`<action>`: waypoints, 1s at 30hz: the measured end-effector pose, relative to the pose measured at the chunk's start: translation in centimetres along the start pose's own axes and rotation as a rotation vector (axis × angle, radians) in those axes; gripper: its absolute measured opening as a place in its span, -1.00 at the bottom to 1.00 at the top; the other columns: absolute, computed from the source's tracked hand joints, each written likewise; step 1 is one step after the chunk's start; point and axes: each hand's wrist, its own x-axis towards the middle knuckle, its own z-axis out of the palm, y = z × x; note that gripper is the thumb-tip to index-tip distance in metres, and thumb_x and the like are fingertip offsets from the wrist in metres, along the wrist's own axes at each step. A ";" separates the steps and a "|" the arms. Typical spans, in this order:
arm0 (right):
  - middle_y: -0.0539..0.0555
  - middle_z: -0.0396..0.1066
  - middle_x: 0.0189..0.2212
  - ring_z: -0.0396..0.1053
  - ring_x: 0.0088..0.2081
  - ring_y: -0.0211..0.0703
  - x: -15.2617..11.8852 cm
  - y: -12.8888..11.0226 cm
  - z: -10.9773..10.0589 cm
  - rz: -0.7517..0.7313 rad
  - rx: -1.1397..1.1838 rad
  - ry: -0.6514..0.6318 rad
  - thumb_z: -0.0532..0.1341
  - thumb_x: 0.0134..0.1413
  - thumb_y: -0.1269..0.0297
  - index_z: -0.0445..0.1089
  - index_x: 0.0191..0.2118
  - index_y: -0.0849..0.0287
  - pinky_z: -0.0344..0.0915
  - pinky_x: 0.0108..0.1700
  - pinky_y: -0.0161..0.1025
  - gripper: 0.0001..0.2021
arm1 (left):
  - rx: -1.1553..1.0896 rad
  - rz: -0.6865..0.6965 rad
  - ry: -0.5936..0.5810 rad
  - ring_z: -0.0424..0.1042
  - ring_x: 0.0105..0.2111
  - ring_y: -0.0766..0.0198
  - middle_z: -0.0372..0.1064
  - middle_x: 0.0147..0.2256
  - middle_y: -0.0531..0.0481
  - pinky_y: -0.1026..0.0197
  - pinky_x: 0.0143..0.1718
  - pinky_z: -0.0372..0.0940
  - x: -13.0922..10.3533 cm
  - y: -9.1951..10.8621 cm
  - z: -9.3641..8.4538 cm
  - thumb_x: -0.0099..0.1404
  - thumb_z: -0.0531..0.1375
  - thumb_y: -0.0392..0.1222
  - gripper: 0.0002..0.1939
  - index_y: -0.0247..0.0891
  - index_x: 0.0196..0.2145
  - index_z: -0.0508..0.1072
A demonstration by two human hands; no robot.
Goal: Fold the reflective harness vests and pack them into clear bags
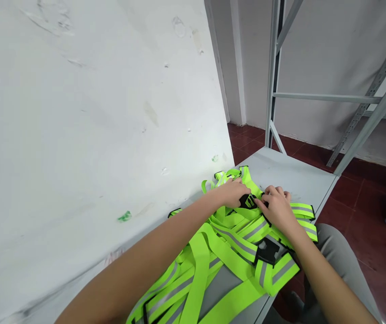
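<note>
No legible text, labels, brands, numbers or signs.

My left hand (233, 192) grips the black buckle (247, 201) from its left side – forearm stretched out long. My right hand (275, 206) is at its right – fingers curled, thumb reaching to it.
</note>
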 end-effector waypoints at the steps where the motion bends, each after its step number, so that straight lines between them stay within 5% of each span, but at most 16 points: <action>1: 0.11 0.37 -0.18 0.24 -0.10 -0.03 0.3 -0.1 -0.2 0.000 0.009 -0.038 0.06 0.28 0.11 0.45 -0.49 0.14 0.00 -0.06 -0.10 -0.61 | -0.005 0.006 -0.020 0.29 -0.09 -0.06 0.42 -0.34 -0.08 -0.03 -0.10 0.19 0.2 0.2 0.0 0.09 0.15 -0.28 -0.90 -0.18 -0.37 0.37; 5: 0.09 0.43 -0.26 0.35 -0.25 -0.15 1.4 -0.2 -0.7 0.046 0.032 -0.226 0.07 0.26 0.16 0.40 -0.36 0.17 0.09 -0.15 -0.22 -0.73 | -0.033 -0.015 -0.066 0.30 -0.11 -0.09 0.42 -0.38 -0.09 -0.05 -0.12 0.23 0.5 0.1 -0.1 0.05 0.21 -0.16 -0.85 -0.18 -0.36 0.38; 8: 0.15 0.45 -0.28 0.37 -0.27 -0.06 2.1 -0.2 -0.9 0.099 -0.031 -0.248 0.15 0.18 0.22 0.36 -0.14 0.25 0.09 -0.21 -0.20 -0.78 | -0.107 -0.018 -0.052 0.31 -0.04 -0.03 0.44 -0.17 -0.10 0.06 -0.10 0.26 0.4 -0.6 -0.5 0.04 0.22 -0.20 -0.64 -0.18 -0.14 0.39; 12: 0.26 0.38 -0.08 0.29 -0.05 0.11 2.7 -0.9 -1.1 0.078 -0.112 -0.231 0.11 0.18 0.34 0.36 -0.07 0.25 0.03 -0.07 -0.08 -0.77 | -0.302 -0.078 0.221 0.23 0.13 0.13 0.22 0.17 -0.11 0.15 0.09 0.20 0.0 -1.3 -1.1 0.24 0.07 -0.22 -0.49 -0.21 0.16 0.19; 16: 0.24 0.40 -0.14 0.26 -0.05 0.08 3.0 -1.7 -0.7 0.019 -0.133 -0.291 0.01 0.25 0.36 0.45 -0.25 0.22 0.02 -0.06 -0.05 -0.74 | -0.240 -0.160 0.300 0.31 0.05 0.18 0.32 0.07 -0.10 0.17 0.03 0.24 -1.2 -0.8 -1.4 0.32 -0.06 -0.28 -0.62 -0.24 0.06 0.30; 19: 0.30 0.38 -0.13 0.23 -0.02 0.14 3.2 -1.9 0.0 0.016 -0.146 -0.337 0.04 0.25 0.27 0.47 -0.23 0.27 0.02 -0.03 0.01 -0.72 | -0.153 -0.181 0.235 0.39 -0.07 0.14 0.43 -0.09 -0.08 0.13 -0.05 0.27 -3.1 0.6 -1.1 0.29 -0.04 -0.34 -0.69 -0.23 -0.10 0.42; 24: 0.32 0.34 -0.07 0.17 0.03 0.20 3.9 -1.8 1.4 0.021 -0.118 -0.418 0.10 0.16 -0.05 0.46 -0.15 0.29 0.06 -0.02 0.06 -0.54 | -0.082 -0.245 0.296 0.39 -0.18 0.14 0.43 -0.23 -0.08 0.12 -0.13 0.26 -6.7 4.0 0.7 0.33 -0.04 -0.30 -0.73 -0.25 -0.23 0.45; 30: 0.37 0.31 -0.02 0.16 0.07 0.29 4.9 -2.3 2.3 0.076 -0.063 -0.439 0.17 0.07 -0.03 0.46 -0.13 0.29 0.05 0.01 0.16 -0.55 | -0.127 -0.504 0.188 0.35 -0.11 0.05 0.43 -0.21 -0.14 0.04 -0.10 0.24 -7.3 8.6 4.2 0.33 -0.02 -0.22 -0.74 -0.24 -0.20 0.46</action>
